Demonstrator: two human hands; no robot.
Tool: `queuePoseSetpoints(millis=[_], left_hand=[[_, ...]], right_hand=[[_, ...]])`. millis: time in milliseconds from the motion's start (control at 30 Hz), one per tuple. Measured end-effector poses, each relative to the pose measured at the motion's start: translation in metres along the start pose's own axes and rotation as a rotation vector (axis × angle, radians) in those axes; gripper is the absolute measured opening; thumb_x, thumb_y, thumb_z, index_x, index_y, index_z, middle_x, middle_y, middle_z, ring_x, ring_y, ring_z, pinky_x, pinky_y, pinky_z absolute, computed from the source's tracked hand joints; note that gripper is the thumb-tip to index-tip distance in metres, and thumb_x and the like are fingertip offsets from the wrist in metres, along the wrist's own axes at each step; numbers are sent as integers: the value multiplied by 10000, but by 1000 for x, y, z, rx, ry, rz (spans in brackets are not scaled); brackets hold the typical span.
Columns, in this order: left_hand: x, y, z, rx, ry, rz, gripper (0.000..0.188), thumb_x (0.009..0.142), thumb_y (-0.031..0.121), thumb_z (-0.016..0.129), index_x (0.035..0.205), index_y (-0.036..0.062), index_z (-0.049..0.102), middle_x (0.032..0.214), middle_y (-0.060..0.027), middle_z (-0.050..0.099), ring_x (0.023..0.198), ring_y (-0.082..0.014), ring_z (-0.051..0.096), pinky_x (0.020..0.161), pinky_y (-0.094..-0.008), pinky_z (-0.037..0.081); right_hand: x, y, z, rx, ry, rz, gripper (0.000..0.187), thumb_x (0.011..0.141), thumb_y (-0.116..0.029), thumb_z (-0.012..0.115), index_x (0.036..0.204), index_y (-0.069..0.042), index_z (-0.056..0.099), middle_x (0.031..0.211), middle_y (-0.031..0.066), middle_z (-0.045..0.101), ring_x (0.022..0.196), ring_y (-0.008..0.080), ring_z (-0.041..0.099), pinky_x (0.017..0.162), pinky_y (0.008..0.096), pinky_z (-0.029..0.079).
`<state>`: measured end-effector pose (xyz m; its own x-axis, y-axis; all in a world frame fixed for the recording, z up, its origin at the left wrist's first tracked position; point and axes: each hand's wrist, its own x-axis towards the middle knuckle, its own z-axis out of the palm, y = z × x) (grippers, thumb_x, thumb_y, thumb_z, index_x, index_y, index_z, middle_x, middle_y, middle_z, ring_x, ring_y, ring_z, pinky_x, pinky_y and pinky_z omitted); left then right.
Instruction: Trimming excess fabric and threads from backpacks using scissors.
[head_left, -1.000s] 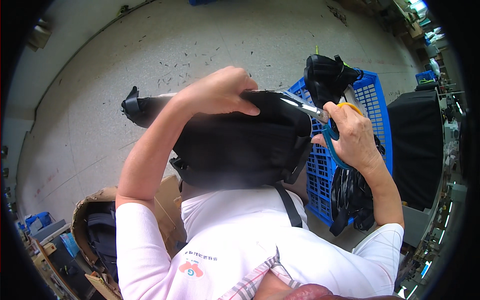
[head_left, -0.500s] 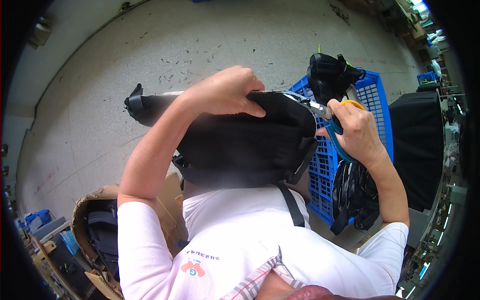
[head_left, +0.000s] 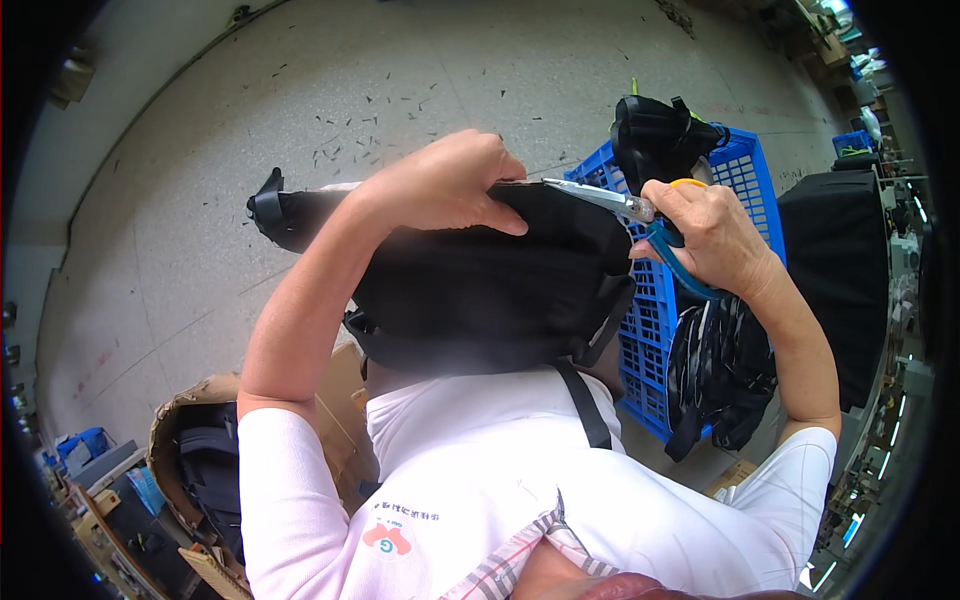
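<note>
A black fabric bag (head_left: 490,295) lies across my lap, its far edge raised, with straps hanging at its left end and lower right. My left hand (head_left: 450,180) is closed on that far edge, thumb on the near side and fingers behind it, mostly hidden. In my right hand (head_left: 718,235) is a pair of scissors (head_left: 600,197) with blue and yellow handles. The blades point left along the bag's top edge, their tips a short way right of my left thumb. Whether the blades touch the fabric I cannot tell.
At my right stands a blue plastic crate (head_left: 755,180) with black bags (head_left: 655,135) in and over it. A black-covered block (head_left: 835,280) is beyond it. On my left, an open cardboard box (head_left: 165,430) contains a dark backpack (head_left: 210,465). Dark scraps (head_left: 370,130) litter the floor.
The scissors have moved left along the bag's edge, nearer my left hand, and more of the blades shows. My right elbow has swung outward. The left hand and bag are almost unmoved.
</note>
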<state>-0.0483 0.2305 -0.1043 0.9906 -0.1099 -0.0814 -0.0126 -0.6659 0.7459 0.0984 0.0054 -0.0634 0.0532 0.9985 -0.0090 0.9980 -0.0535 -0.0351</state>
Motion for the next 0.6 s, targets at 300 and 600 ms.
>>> queuePoseSetpoints(millis=[300, 600], left_hand=[[3, -8, -3, -128, -36, 10, 353, 660, 206, 729, 607, -6, 451, 518, -36, 280, 498, -106, 299, 471, -303, 286], [14, -9, -8, -139, -195, -43, 325, 664, 221, 687, 816, -54, 602, 575, -135, 518, 547, -203, 490, 545, -331, 389]], right_hand=[[-1, 0, 6, 505, -89, 119, 521, 703, -521, 642, 881, -36, 571, 579, 47, 530, 516, 149, 514, 491, 234, 398], [18, -7, 9, 1145, 21, 307, 508, 683, -404, 708, 1006, -55, 532, 718, -7, 483, 634, 88, 465, 606, 215, 403]])
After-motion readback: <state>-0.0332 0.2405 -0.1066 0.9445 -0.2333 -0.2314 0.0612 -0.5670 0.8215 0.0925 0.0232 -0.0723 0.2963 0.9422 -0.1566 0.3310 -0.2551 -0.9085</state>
